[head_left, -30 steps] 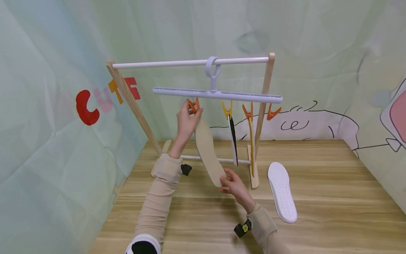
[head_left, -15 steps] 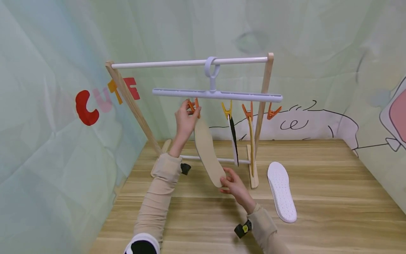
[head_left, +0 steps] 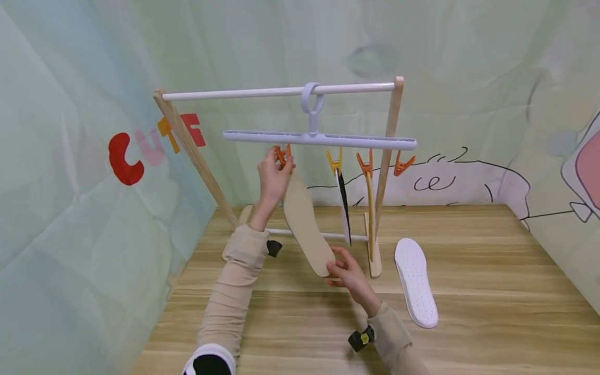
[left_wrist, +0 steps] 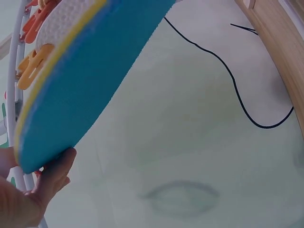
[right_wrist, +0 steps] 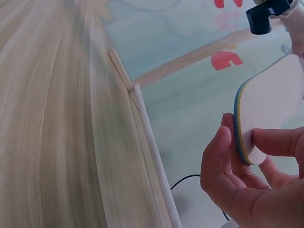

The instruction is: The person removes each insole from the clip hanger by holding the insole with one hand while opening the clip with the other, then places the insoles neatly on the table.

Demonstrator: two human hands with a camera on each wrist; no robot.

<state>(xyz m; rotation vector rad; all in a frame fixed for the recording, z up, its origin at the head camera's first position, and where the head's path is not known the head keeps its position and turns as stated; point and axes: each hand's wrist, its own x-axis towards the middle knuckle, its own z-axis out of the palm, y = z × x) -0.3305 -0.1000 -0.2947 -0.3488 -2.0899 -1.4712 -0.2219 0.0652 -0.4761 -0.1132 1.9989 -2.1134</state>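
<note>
On the wood-grain table [head_left: 492, 271] stands the drying rack [head_left: 397, 109], which carries the lavender hanger [head_left: 262, 137]. Below this hanger, the beige insole [head_left: 304, 221] is slanting. The white insole [head_left: 416, 284] lies lower, to its right. Your right hand [head_left: 350, 276] pinches the beige insole's lower end; your left hand [head_left: 272, 177], just under the hanger, holds the leftmost orange clip [head_left: 288, 151].

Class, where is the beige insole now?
In the head view, the beige insole is below the lilac hanger, left of the black-and-white insole, between the left hand above and the right hand below.
</note>
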